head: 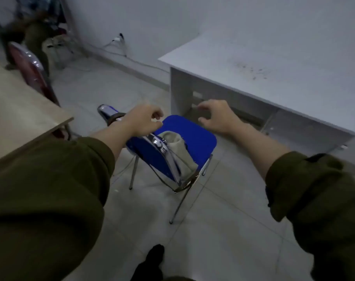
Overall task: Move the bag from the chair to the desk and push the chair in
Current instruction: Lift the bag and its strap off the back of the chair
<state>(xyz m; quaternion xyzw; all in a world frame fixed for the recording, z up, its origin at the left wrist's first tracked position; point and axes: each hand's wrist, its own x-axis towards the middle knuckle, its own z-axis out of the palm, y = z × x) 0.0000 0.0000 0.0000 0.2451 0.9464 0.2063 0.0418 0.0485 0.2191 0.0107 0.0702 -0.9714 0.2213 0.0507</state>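
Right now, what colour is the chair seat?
Bright blue chair seat, clearest in the head view.

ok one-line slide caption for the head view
Both hands, left and right, reach toward a beige bag on a blue chair beside a white desk.

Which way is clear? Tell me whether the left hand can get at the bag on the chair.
Probably yes. The left hand hovers just above the beige bag on the blue chair, its grip empty. Only the chrome chair back stands beside the bag; nothing covers it.
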